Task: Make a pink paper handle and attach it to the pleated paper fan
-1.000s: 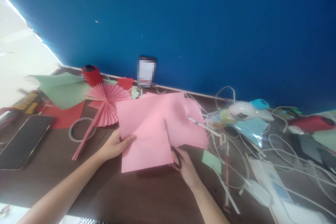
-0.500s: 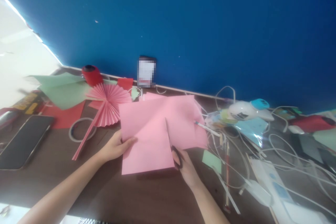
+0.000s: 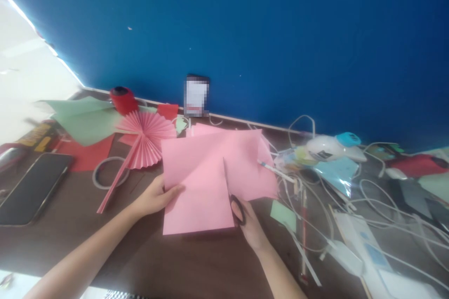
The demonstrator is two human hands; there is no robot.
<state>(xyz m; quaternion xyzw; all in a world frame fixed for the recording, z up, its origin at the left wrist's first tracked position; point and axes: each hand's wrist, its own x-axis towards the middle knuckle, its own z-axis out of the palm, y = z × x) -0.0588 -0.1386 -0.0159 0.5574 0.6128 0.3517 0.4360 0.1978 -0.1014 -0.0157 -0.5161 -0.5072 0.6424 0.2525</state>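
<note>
A sheet of pink paper (image 3: pixel 196 173) is held up over the dark table. My left hand (image 3: pixel 159 194) pinches its left edge, thumb on top and the other fingers hidden underneath. My right hand (image 3: pixel 250 224) grips a pair of scissors (image 3: pixel 237 209) by the dark handles. Their blades point away from me and lie along a slit that runs up from the sheet's near edge. More pink paper (image 3: pixel 263 187) shows behind and to the right of the sheet. A pleated pink paper fan (image 3: pixel 143 138) with a long pink handle rests to the left.
A phone (image 3: pixel 35 187) and a roll of tape (image 3: pixel 100 180) lie on the left, near red paper (image 3: pixel 93 152) and green paper (image 3: pixel 84 119). White cables (image 3: pixel 326 187) and a power strip (image 3: pixel 372 247) clutter the right. A blue wall (image 3: pixel 245 42) rises behind.
The pink sheet has shifted very slightly right, and its raised fold near the blades looks flatter. Both hands keep their hold and have barely moved.
</note>
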